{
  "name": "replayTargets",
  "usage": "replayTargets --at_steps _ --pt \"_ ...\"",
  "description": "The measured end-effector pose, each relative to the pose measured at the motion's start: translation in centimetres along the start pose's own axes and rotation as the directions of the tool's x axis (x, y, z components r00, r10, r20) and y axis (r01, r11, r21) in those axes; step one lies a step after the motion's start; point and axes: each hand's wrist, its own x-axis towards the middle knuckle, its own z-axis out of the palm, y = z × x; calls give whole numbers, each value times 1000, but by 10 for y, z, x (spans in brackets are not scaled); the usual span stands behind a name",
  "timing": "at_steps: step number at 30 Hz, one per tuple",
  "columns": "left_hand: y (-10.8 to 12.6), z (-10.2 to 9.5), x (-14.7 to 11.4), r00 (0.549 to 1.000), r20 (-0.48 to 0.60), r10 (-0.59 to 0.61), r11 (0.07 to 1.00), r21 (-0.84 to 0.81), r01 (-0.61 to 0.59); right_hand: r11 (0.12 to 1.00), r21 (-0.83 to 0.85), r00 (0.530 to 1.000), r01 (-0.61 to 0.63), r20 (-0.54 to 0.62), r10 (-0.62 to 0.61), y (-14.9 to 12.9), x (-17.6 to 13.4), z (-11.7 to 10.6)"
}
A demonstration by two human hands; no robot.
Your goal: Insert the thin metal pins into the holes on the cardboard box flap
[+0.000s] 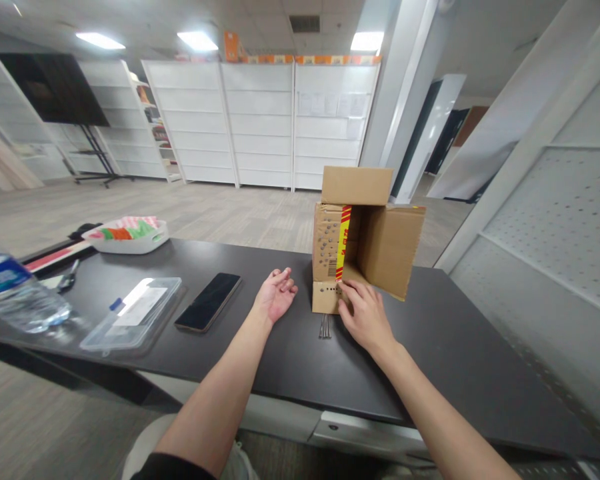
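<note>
Asker: What are the hands doing?

Describer: The right hand [365,307] has bent fingers, tips against the lower front of a cardboard box [398,248]. I can't tell whether its grip pinches anything; the fingers hide that. The left hand [277,297] is turned palm up, its grip released, fingers loosely curled. It is at 8 o'clock from the box, apart from it.

Asker: And the box?

Describer: It stands upright on a dark worktop [445,337], ahead of the person, between 12 and 1 o'clock. Its opening faces the person. One flap rises at 12, another swings out at 3, and a third hangs at 6, with small dark holes. Round grey spots dot the part at 9, beside yellow tape [344,243] with red marks.

Asker: Anything close by?

Describer: A few thin metal nails [325,328] lie side by side at 7 o'clock, right by the box's lower edge.

Asker: Farther out?

Describer: Toward 9 o'clock come a black phone [209,302], then a clear case [163,303] with white paper [140,307] on it, then a bottle [27,308]. At 10 is a white tray [147,245] of colourful contents. Beyond the worktop, white shelves [260,123] stand at 11, and a perforated panel [570,213] at 3.
</note>
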Motion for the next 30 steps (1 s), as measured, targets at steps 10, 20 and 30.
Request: replayTargets --at_steps 10,20,30 --pt "0 -2 0 1000 12 9 1000 8 -9 996 -73 997 -59 -51 55 -3 -6 9" --pt "0 -3 1 1000 26 16 1000 17 -16 997 1 993 -81 -89 81 -3 -5 7" --pt "0 -1 0 1000 17 6 1000 17 -6 990 26 984 -138 -111 140 -2 0 10"
